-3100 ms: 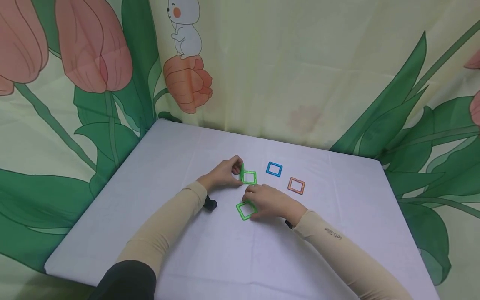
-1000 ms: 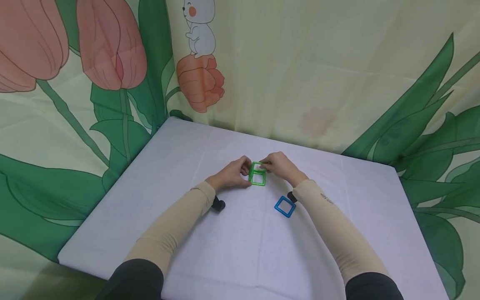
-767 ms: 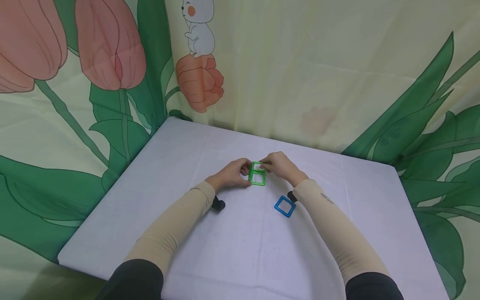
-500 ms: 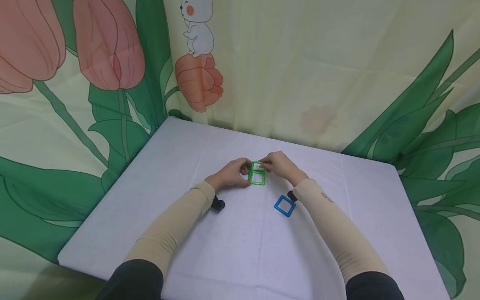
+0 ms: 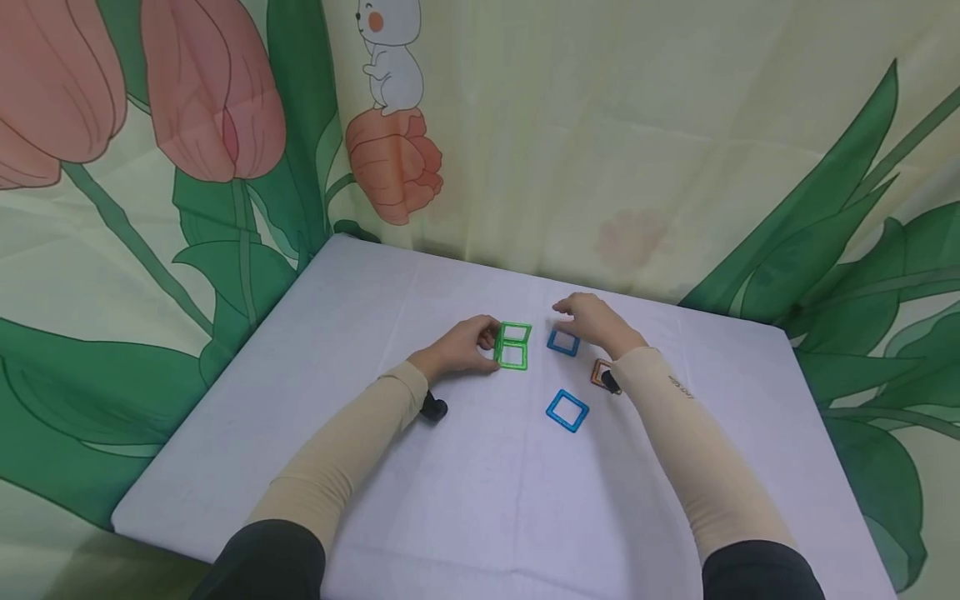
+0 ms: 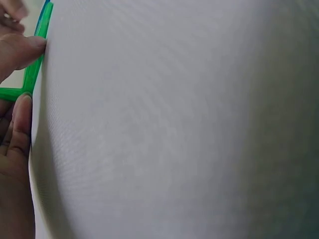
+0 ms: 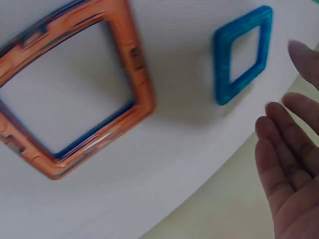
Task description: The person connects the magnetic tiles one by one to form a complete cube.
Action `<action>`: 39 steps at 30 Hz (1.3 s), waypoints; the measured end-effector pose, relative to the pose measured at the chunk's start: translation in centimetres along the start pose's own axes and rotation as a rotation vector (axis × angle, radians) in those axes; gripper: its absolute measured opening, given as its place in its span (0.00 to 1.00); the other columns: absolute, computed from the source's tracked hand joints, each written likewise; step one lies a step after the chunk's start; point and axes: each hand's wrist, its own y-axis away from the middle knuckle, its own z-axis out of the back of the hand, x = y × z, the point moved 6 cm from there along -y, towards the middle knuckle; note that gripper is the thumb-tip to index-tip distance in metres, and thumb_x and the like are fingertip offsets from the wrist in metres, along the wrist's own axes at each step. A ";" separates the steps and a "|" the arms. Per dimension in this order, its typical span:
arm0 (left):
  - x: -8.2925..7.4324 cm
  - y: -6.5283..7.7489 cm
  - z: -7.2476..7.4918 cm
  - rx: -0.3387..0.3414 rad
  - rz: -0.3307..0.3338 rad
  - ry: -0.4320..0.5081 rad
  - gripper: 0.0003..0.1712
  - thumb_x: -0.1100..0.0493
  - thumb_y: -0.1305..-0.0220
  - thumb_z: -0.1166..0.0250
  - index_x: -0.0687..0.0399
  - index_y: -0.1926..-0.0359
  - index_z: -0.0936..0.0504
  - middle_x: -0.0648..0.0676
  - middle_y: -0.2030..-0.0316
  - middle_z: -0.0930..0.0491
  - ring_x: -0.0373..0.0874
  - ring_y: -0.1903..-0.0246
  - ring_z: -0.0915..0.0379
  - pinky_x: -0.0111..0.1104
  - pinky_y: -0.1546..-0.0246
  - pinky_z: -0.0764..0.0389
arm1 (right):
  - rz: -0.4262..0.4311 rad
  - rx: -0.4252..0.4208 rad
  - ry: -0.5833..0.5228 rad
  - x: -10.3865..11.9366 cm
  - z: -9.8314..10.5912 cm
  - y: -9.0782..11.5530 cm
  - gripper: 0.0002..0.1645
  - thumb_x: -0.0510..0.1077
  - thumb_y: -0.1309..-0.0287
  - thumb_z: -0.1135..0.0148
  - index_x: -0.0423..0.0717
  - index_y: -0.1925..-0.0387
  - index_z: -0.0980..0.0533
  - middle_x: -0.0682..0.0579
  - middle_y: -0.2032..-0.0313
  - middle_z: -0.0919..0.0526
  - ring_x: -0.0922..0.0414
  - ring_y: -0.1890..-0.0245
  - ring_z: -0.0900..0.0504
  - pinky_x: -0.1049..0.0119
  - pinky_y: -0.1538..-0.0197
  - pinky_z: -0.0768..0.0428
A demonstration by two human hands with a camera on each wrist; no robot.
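My left hand [image 5: 461, 346] pinches an upright green magnetic tile [image 5: 498, 350]; in the left wrist view, thumb and fingertips press on its green frame [image 6: 34, 72]. That tile stands at the left edge of a flat green tile [image 5: 513, 367], and another green tile [image 5: 517, 324] rises at its back edge. My right hand [image 5: 596, 321] holds nothing and hovers over a blue square tile [image 5: 561, 351], partly covering it in the head view. In the right wrist view its fingers [image 7: 276, 154] are spread from the thumb, beside the blue tile [image 7: 223, 74].
An orange tile [image 5: 597, 372] lies under the right wrist, partly covered by the wrist camera [image 5: 611, 382]. Nearer me is a second blue tile [image 5: 561, 421]. The white-covered table [image 5: 420, 517] meets a printed curtain [image 5: 525, 150] at its far edge.
My right hand carried a green tile to the flat tile's back edge, held it there, then let go and moved right. My left hand has kept its hold on the upright tile.
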 end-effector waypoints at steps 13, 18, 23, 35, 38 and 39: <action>-0.2 -0.3 -0.3 0.005 0.018 -0.030 0.43 0.59 0.49 0.19 0.59 0.33 0.28 0.51 0.47 0.22 0.42 0.51 0.24 0.30 0.45 0.19 | -0.059 0.145 0.085 -1.9 -1.7 1.1 0.37 0.49 0.39 0.27 0.45 0.30 0.26 0.37 0.37 0.25 0.46 0.46 0.24 0.44 0.35 0.23; -0.4 -0.4 -0.4 0.012 0.028 -0.029 0.43 0.60 0.49 0.19 0.58 0.33 0.28 0.51 0.46 0.23 0.42 0.51 0.24 0.30 0.45 0.19 | -0.034 0.170 0.107 -1.7 -2.2 1.2 0.40 0.50 0.46 0.26 0.50 0.31 0.26 0.40 0.41 0.25 0.48 0.49 0.25 0.49 0.41 0.21; -0.4 -0.4 -0.4 0.015 0.019 -0.021 0.43 0.60 0.49 0.19 0.58 0.33 0.28 0.51 0.46 0.22 0.42 0.51 0.24 0.30 0.45 0.19 | 0.024 0.127 0.066 -1.4 -2.2 0.9 0.41 0.51 0.48 0.25 0.45 0.33 0.27 0.40 0.43 0.25 0.47 0.48 0.25 0.49 0.39 0.22; -0.1 -0.2 0.1 0.012 0.041 -0.009 0.43 0.60 0.50 0.19 0.58 0.34 0.28 0.51 0.47 0.22 0.43 0.51 0.24 0.31 0.45 0.19 | 0.087 0.107 -0.210 0.1 -3.3 1.5 0.41 0.41 0.49 0.27 0.39 0.33 0.31 0.40 0.39 0.30 0.45 0.39 0.26 0.49 0.33 0.23; -0.1 -0.2 0.1 0.015 0.042 -0.007 0.42 0.60 0.50 0.19 0.58 0.34 0.28 0.51 0.47 0.22 0.43 0.50 0.24 0.31 0.44 0.19 | 0.100 0.115 -0.252 0.5 -3.8 1.6 0.46 0.42 0.49 0.26 0.41 0.30 0.35 0.40 0.39 0.31 0.45 0.41 0.25 0.50 0.34 0.22; -0.1 -0.2 0.1 0.018 0.042 -0.006 0.42 0.60 0.49 0.19 0.58 0.34 0.28 0.51 0.47 0.23 0.43 0.50 0.24 0.31 0.44 0.19 | 0.107 0.114 -0.254 0.6 -4.0 1.6 0.49 0.42 0.49 0.26 0.41 0.27 0.37 0.40 0.39 0.31 0.45 0.42 0.24 0.50 0.35 0.22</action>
